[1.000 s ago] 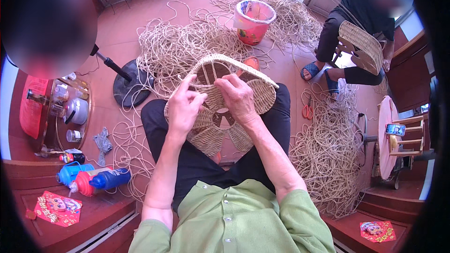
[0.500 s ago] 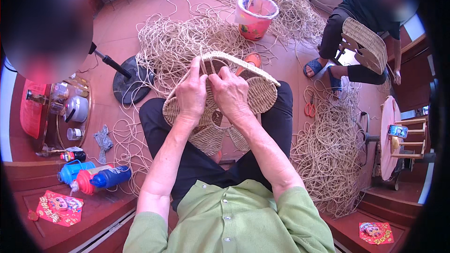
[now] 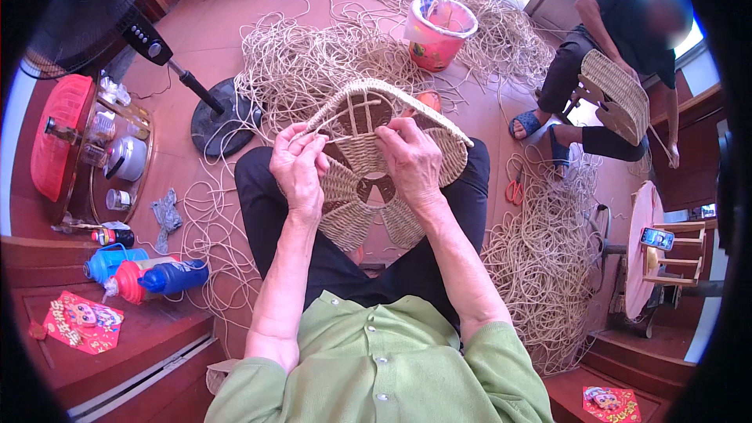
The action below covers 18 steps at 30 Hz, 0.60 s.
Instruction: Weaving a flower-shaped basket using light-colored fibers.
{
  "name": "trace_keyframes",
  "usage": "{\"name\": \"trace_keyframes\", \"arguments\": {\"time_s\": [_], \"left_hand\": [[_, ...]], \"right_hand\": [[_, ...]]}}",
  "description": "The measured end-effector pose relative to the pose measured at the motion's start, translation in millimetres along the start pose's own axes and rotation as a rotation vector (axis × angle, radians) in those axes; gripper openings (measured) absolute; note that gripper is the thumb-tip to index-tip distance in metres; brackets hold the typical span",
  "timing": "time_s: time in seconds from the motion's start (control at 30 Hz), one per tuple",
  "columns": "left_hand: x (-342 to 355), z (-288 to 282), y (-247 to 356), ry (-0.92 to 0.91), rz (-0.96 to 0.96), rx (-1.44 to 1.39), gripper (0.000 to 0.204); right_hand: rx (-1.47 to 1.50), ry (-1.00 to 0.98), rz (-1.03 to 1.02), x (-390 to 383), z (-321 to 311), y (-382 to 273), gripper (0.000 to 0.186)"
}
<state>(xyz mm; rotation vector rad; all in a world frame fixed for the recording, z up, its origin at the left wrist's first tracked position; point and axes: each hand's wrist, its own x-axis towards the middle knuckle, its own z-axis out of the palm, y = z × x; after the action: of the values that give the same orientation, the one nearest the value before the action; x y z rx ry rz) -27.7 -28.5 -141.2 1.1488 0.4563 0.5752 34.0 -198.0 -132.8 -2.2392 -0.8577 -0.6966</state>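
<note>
A woven straw-cord panel [image 3: 365, 158] rests tilted across my lap, with a thick braided rim and petal-like sections around a round central hole. Bare upright cords [image 3: 362, 113] show in the gap below its far rim. My left hand [image 3: 298, 171] is closed in a pinch at the panel's left side, on a thin cord that runs toward the middle section. On the other side of that section, my right hand [image 3: 410, 158] has its fingers curled against the weave. Whatever lies between the right fingertips is hidden.
Loose cord heaps [image 3: 321, 63] cover the floor ahead, with another pile [image 3: 540, 258] at right. Around me stand a fan base [image 3: 223, 117], a pink bucket [image 3: 440, 35] and blue bottles [image 3: 176, 275]. Orange scissors [image 3: 514, 188] lie right; a co-worker [image 3: 619, 31] sits beyond with another woven panel [image 3: 615, 98].
My hands have moved apart and down from the far rim, uncovering the middle section and upright cords. The co-worker's raised hand has come down to their panel. The view has shifted slightly.
</note>
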Motion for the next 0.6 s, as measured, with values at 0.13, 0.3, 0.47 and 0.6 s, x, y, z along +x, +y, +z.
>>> {"name": "trace_keyframes", "arguments": {"time_s": [0.13,0.3,0.47,0.6], "left_hand": [[4.7,-3.7,-8.9,0.086,0.114,0.263,0.019],[24.2,-1.5,-20.5,0.147,0.428,0.891,0.021],[14.8,17.7,-10.4,0.093,0.474,1.182,0.008],[25.8,11.8,-27.5,0.017,0.447,0.836,0.009]], "right_hand": [[-0.053,0.027,-0.089,8.5,0.5,0.8,0.019],[0.016,-0.069,-0.092,16.0,21.6,-22.8,0.016],[-0.055,-0.525,0.150,43.6,32.7,-34.7,0.021],[0.120,-0.516,0.162,53.3,48.7,-26.7,0.022]]}}
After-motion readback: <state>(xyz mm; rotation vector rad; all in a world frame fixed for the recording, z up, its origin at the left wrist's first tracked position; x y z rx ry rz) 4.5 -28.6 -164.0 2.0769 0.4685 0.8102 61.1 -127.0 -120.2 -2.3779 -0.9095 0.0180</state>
